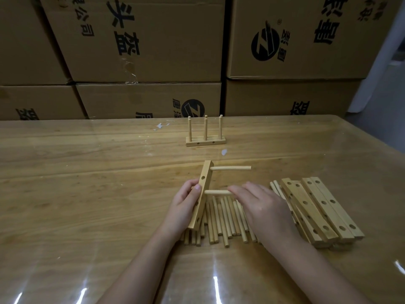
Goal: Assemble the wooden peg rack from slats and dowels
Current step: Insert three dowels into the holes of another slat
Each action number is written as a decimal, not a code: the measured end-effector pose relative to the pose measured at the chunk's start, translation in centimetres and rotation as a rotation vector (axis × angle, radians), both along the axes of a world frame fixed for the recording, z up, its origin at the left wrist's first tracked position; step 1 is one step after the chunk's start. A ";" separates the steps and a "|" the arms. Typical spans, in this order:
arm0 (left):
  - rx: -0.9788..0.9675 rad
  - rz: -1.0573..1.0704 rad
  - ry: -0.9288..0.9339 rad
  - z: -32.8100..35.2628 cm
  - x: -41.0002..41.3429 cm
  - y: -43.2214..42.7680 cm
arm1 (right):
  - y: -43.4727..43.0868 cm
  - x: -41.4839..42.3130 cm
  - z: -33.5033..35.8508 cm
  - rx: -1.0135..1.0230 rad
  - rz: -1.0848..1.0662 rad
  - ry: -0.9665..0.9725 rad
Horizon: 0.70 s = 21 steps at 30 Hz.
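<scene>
My left hand (185,201) grips a wooden slat (202,189) held on edge, tilted away from me. One dowel (231,168) sticks out of the slat's far end, pointing right. My right hand (260,207) holds a second dowel (215,192) whose left end meets the slat's middle. A pile of loose dowels (221,222) lies under both hands. A stack of drilled slats (320,211) lies to the right. A finished rack (205,141) with three upright pegs stands farther back.
The wooden table (87,172) has a glossy clear cover with white paint flecks. Stacked cardboard boxes (149,40) form a wall right behind its far edge. The table's right edge runs near the slat stack.
</scene>
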<state>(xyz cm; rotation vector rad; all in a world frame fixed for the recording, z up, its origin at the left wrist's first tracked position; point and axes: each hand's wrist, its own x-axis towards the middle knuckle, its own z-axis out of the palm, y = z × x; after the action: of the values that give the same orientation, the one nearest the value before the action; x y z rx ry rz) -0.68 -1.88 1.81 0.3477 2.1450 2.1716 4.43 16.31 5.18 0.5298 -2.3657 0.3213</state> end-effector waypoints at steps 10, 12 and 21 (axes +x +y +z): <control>-0.035 0.000 0.021 -0.1 0.0 0.2 | -0.1 0.0 -0.3 -0.062 0.015 -0.041; -0.010 0.008 0.014 0.0 0.0 0.1 | -0.3 0.0 -0.4 -0.088 0.023 -0.056; 0.119 0.074 -0.070 0.4 -0.5 -0.2 | 1.1 -0.6 -0.2 -0.756 -0.038 -0.264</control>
<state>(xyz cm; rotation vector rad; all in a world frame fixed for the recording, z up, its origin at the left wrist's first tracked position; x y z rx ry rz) -1.19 -2.10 2.17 0.1995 2.0294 2.3202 3.87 17.46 5.02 0.0784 -2.2573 1.2596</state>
